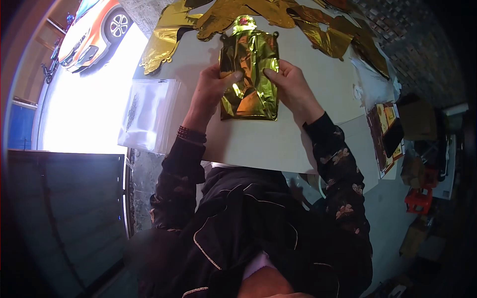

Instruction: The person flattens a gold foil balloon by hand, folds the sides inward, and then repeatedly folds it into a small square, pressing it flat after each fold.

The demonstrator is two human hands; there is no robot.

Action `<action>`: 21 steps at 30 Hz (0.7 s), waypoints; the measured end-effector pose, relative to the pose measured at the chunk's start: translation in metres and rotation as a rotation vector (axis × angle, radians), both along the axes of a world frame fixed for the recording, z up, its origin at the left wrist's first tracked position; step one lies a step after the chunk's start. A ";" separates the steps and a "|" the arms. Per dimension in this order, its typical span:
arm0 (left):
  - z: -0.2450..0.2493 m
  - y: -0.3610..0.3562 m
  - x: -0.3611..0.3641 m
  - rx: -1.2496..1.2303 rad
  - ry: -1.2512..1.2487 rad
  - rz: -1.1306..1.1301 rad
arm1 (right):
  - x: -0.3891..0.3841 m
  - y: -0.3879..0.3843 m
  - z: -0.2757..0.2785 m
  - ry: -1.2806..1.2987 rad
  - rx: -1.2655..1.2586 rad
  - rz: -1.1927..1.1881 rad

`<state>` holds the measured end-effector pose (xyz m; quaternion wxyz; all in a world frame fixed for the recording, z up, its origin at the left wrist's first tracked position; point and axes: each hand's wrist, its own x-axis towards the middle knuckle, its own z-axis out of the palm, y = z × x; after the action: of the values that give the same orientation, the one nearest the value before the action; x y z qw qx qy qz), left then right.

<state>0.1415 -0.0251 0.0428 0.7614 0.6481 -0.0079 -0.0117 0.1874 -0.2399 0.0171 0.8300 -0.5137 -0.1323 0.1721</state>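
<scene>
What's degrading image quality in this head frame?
Head view: heavy fisheye bending with dark vignetted corners; sunlit ground at left is blown out white; the gold foil balloon held by the left hand and right hand throws specular glare; right side underexposed.

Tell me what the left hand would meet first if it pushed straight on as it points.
The folded gold foil piece, which the left hand grips; past that, probably the heap of gold foil behind it.
</scene>
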 end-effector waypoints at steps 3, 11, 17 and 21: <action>0.014 -0.002 0.000 -0.008 -0.125 -0.029 | -0.005 -0.012 0.034 -0.069 -0.186 -0.030; -0.005 0.024 -0.036 0.799 -0.789 -0.014 | -0.057 -0.029 0.038 -1.227 -0.686 -0.261; -0.035 0.040 -0.096 1.174 -0.641 -0.272 | -0.098 -0.042 -0.012 -1.467 -1.028 -0.115; -0.027 0.036 -0.108 1.239 -0.662 -0.213 | -0.106 -0.041 -0.008 -1.468 -1.119 -0.129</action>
<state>0.0340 0.0114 0.0155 0.2052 0.9271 -0.2939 0.1093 0.0811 -0.2806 0.0094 0.1771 -0.8265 -0.4937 -0.2044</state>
